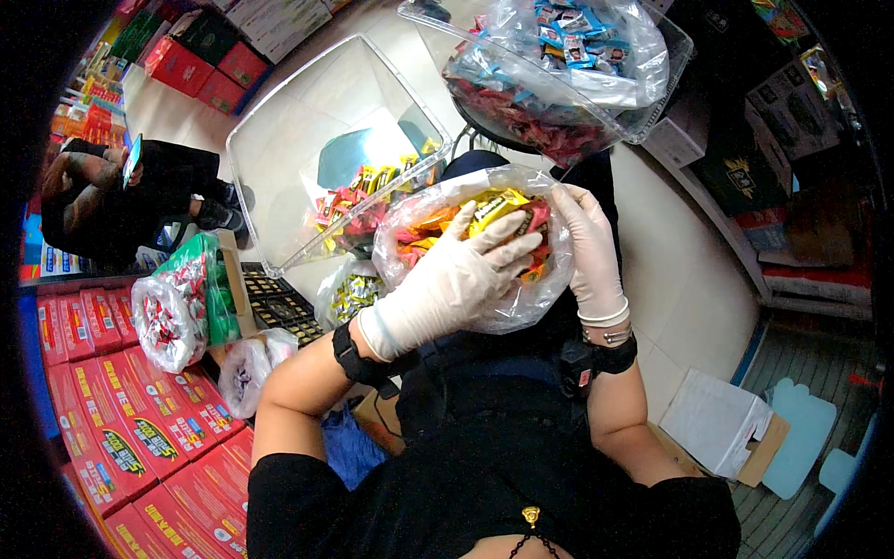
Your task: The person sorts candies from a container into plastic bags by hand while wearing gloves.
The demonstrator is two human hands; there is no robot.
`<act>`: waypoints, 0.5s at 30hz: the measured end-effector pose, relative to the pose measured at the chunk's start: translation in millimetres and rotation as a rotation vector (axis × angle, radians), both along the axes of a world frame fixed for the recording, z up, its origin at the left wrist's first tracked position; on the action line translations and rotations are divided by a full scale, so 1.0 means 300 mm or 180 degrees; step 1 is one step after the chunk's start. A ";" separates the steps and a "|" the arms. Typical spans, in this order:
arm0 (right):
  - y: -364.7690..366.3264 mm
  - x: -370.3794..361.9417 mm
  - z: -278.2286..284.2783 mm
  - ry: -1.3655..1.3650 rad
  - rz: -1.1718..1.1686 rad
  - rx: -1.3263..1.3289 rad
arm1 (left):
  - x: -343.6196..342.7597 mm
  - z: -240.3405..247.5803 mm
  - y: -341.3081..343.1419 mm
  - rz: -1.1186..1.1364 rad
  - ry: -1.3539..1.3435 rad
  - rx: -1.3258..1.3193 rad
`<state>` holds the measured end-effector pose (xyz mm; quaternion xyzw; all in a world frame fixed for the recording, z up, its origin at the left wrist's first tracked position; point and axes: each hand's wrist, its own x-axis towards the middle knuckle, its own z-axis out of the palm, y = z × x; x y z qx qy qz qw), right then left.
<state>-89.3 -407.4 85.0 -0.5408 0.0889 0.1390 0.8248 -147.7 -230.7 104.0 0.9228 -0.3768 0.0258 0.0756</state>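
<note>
A clear plastic bag (424, 200) full of small wrapped candies (498, 207) in yellow, red and orange rests in front of my body with its mouth turned up. My left hand (447, 284), in a white glove, reaches over the bag's near left rim. Its fingers are apart and lie on the candies, touching a yellow-wrapped one. On the bag's right side, my gloved right hand (591, 252) grips the plastic rim; its fingertips are partly hidden. Just beyond stands a clear plastic bin (279, 177), tilted, with loose red and yellow candies at its bottom.
Another clear bin (624, 126) at the far right holds bags of blue and red candies. Red cartons (121, 419) are stacked at left beside a bag of red-and-white candies (168, 321). A person (121, 186) with a phone is at far left. A white box (717, 419) lies at right.
</note>
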 end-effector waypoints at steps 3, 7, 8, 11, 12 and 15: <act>-0.006 0.007 -0.015 0.0065 -0.0024 0.0182 | 0.006 0.036 0.015 -0.0267 0.0034 0.0270; -0.020 0.013 -0.027 0.0120 0.0007 0.0172 | -0.009 0.163 0.078 -0.0112 0.0214 -0.0356; -0.020 0.016 -0.028 0.0130 0.0001 0.0146 | -0.028 0.164 0.098 0.0027 0.0375 -0.0404; -0.025 0.019 -0.027 0.0271 -0.0013 0.0173 | -0.107 0.154 0.118 0.0475 0.0589 -0.0320; -0.028 0.023 -0.024 0.0278 0.0058 0.0130 | -0.131 0.142 0.103 0.0615 0.0483 -0.0146; -0.017 0.014 -0.016 0.0232 0.0145 -0.0126 | -0.180 0.042 0.056 0.0881 0.0048 0.0391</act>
